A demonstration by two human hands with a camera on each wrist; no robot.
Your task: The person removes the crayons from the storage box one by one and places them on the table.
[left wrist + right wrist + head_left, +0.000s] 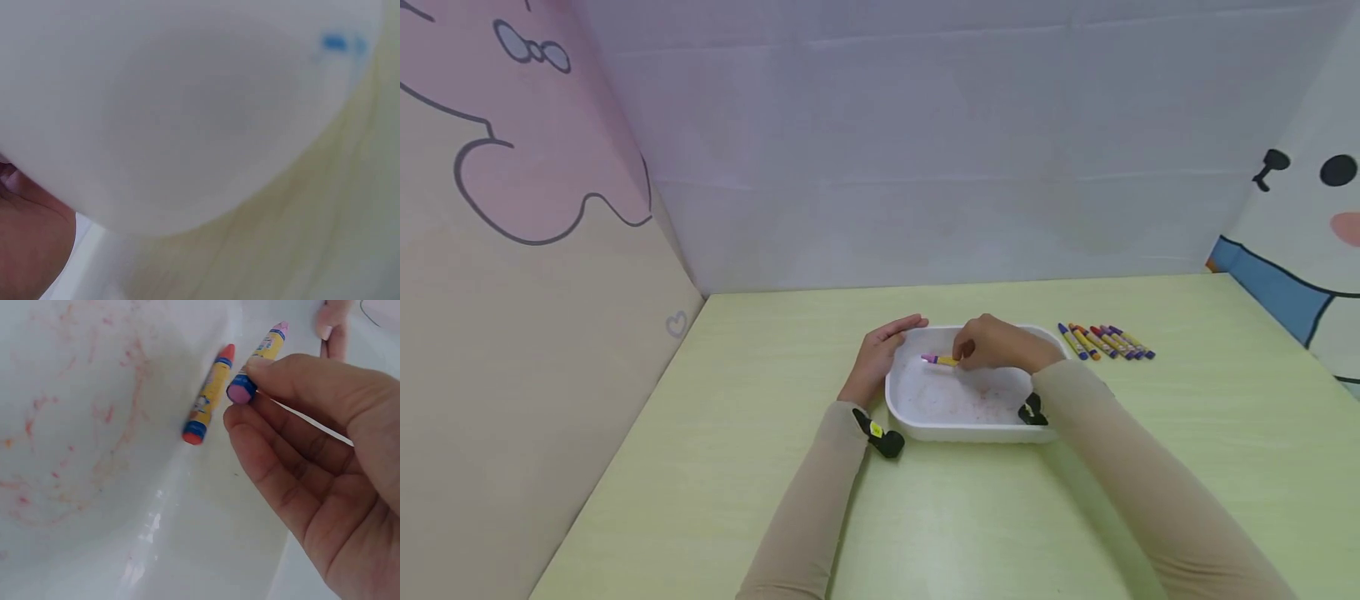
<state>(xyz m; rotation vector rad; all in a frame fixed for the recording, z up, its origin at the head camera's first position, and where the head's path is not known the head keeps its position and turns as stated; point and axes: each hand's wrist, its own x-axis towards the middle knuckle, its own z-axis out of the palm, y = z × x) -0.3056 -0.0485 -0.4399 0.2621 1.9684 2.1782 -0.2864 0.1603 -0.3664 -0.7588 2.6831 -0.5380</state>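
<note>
My right hand (996,343) is over the white tray (970,433), pinching a pink crayon (942,360) between thumb and fingertips. In the right wrist view the crayon's yellow wrapper and flat blue-banded end show, its tip pointing away. Just beside it, a red crayon (209,397) lies inside the tray near the wall; the head view does not show it. My left hand (876,358) holds the tray at its far left corner, thumb at the rim and fingers along the outside. The tray's wall (187,125) fills much of the left wrist view.
Several crayons (1105,342) lie in a slanted row on the pale green table (760,367), right of the tray. Reddish smudges (112,412) mark the tray floor. A white sheet (925,167) stands behind the table, with printed panels at both sides.
</note>
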